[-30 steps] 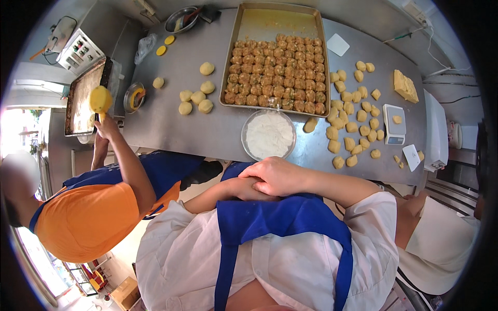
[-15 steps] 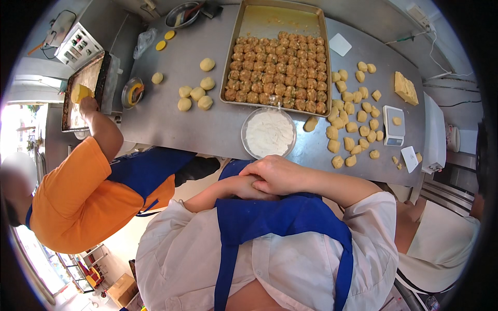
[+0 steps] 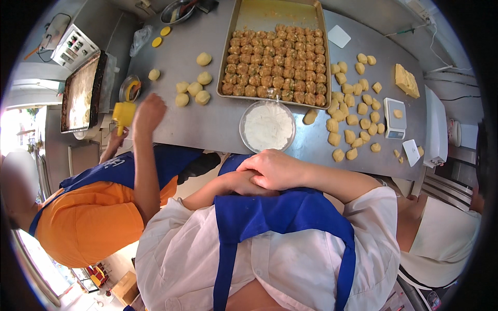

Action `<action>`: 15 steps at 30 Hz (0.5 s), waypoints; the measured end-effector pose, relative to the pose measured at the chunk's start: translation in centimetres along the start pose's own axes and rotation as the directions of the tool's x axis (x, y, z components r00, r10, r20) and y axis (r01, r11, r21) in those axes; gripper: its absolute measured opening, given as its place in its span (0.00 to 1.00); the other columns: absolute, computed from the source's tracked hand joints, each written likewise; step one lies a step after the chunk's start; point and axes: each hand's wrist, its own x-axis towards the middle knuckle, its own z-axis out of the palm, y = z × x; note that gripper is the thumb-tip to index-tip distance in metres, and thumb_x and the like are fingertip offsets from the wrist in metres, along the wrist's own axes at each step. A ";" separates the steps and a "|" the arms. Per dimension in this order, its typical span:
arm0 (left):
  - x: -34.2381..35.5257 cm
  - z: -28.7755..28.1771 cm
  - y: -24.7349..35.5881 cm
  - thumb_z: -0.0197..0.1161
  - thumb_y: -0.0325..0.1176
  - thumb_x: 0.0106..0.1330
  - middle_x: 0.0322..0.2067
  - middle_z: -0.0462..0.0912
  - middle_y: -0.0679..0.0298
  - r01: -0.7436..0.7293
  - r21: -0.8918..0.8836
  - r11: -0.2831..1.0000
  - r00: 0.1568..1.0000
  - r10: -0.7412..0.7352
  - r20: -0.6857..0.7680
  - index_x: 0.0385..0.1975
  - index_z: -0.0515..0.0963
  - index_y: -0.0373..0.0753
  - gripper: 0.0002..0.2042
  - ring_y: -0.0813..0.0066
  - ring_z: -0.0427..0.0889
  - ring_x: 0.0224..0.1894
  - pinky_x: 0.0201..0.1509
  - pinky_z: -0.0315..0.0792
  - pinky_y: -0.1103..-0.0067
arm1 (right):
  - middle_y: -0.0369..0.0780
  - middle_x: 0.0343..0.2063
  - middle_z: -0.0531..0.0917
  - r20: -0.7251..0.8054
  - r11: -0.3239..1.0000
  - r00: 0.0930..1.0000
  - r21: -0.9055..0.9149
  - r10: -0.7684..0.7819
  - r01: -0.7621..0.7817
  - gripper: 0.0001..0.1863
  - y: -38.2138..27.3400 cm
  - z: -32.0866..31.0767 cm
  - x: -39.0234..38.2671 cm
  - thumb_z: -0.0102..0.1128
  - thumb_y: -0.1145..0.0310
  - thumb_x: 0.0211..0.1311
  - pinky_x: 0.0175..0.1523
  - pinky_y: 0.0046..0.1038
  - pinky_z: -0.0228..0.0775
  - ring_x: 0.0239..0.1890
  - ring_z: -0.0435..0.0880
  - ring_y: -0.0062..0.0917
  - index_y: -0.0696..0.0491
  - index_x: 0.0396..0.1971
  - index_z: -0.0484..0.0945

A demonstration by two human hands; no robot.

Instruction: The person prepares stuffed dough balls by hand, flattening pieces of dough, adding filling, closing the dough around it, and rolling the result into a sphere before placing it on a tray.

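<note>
My right hand (image 3: 277, 167) lies over my left hand (image 3: 239, 182) in front of my blue apron, at the near edge of the steel table. The fingers of both hands are closed together, and whatever is between the palms, if anything, is hidden. Just beyond them stands a round bowl (image 3: 267, 127) of white flour, with a small clear object on its far rim. Behind it is a large metal tray (image 3: 275, 11) holding rows of brown filling balls. Many yellow dough pieces (image 3: 351, 119) lie on the table to the right of the bowl.
A digital scale (image 3: 395, 129) carries one dough piece. Near it are a dough block (image 3: 406, 81) and white cards (image 3: 411, 152). Dough balls (image 3: 195, 88) sit to the left. A co-worker in orange (image 3: 88, 225) holds a yellow tool (image 3: 123, 114); another person in white stands right.
The co-worker has brought the yellow tool from the dark-edged tray toward the table, and a second arm now reaches over the table's left end. My hands stay together, almost unmoved.
</note>
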 end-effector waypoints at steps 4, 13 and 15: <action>-0.1 0.2 -0.4 0.67 0.44 0.62 0.53 0.80 0.57 0.067 -0.021 0.998 0.998 -0.067 -0.010 0.55 0.76 0.37 0.25 0.71 0.77 0.57 0.61 0.69 0.77 | 0.46 0.38 0.86 0.001 1.000 1.000 -0.010 0.000 0.000 0.20 -0.1 0.1 0.0 0.55 0.74 0.49 0.48 0.37 0.76 0.40 0.84 0.41 0.53 0.44 0.82; -0.6 0.1 0.6 0.69 0.43 0.62 0.54 0.79 0.58 0.142 -0.055 0.988 0.990 -0.142 0.019 0.59 0.73 0.36 0.27 0.74 0.74 0.59 0.62 0.67 0.80 | 0.45 0.39 0.86 0.022 0.999 1.000 -0.038 0.019 -0.018 0.20 -0.2 0.1 0.3 0.54 0.74 0.50 0.48 0.38 0.76 0.41 0.85 0.40 0.53 0.45 0.82; -0.1 0.5 -1.2 0.69 0.43 0.62 0.53 0.80 0.58 0.042 -0.075 0.996 0.999 -0.045 -0.028 0.57 0.75 0.35 0.26 0.73 0.76 0.57 0.62 0.67 0.80 | 0.44 0.39 0.86 0.024 0.999 0.999 -0.043 0.022 -0.021 0.20 -0.2 0.2 0.4 0.54 0.74 0.50 0.48 0.38 0.76 0.41 0.84 0.40 0.53 0.45 0.82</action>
